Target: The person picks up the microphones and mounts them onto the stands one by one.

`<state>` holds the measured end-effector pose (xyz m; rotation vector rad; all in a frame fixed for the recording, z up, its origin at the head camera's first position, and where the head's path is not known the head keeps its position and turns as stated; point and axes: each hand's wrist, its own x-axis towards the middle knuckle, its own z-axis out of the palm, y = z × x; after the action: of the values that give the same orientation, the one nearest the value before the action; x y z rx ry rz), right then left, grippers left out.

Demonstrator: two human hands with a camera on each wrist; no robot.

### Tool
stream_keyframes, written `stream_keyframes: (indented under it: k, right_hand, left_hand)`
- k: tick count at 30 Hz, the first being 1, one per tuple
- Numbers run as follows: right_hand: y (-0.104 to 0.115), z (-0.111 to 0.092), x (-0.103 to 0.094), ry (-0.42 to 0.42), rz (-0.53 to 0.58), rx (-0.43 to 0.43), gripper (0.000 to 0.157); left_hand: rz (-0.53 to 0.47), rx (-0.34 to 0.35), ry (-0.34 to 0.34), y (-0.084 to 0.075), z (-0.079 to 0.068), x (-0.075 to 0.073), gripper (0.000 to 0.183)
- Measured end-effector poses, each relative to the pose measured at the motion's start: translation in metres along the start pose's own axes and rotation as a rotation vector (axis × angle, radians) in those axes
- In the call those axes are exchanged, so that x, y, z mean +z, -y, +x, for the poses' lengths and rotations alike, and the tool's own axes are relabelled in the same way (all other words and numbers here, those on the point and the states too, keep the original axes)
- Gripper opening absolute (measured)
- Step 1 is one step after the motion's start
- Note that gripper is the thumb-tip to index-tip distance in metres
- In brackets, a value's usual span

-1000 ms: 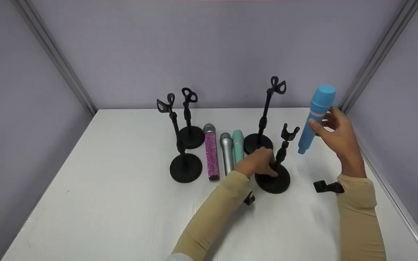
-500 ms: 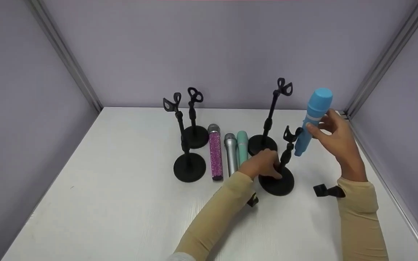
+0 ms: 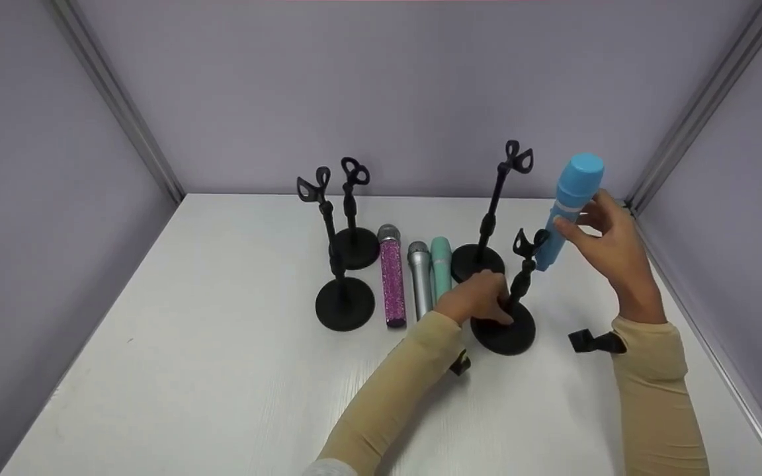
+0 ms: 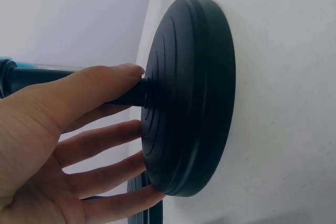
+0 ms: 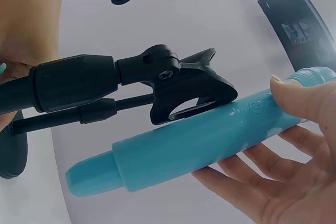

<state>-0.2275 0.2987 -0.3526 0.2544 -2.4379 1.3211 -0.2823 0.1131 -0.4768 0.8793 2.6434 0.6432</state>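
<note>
My left hand (image 3: pixel 480 297) pinches the lower stem of a short black microphone stand (image 3: pixel 510 337), right above its round base. In the left wrist view the thumb and a finger lie at the stem, the other fingers spread by the base (image 4: pixel 205 103). My right hand (image 3: pixel 619 254) holds a light-blue microphone (image 3: pixel 581 175) by its upper body, tilted with the head up. The right wrist view shows the microphone's body (image 5: pixel 178 150) lying right along the outer edge of the stand's clip (image 5: pixel 210 90), outside the clip's opening.
Behind stands a taller black stand (image 3: pixel 489 225); two more stands (image 3: pixel 346 307) (image 3: pixel 358 251) are left. Between them lie a pink glitter microphone (image 3: pixel 392 281), a silver one (image 3: pixel 421 277) and a mint-green one (image 3: pixel 442 261). Walls border the white table (image 3: pixel 189 370).
The blue microphone has come left to the stand's clip, rising slightly in the last half second. My left hand stays on the stand's stem. The head view has shifted a little.
</note>
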Motion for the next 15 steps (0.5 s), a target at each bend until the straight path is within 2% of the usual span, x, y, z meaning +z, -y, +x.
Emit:
stream_keyframes:
  k: [5, 12, 15]
  right_hand:
    - [0.004, 0.009, 0.004, 0.0, 0.019, -0.027, 0.063]
    - [0.01, 0.018, 0.016, 0.041, 0.047, -0.07, 0.063]
    - [0.014, 0.02, 0.021, 0.067, 0.061, -0.081, 0.063]
  left_hand:
    - [0.002, -0.001, 0.001, 0.0, 0.0, 0.0, 0.022]
    - [-0.012, 0.068, 0.004, 0.002, -0.001, -0.001, 0.019]
    - [-0.013, 0.054, 0.014, 0.001, 0.0, -0.002, 0.02]
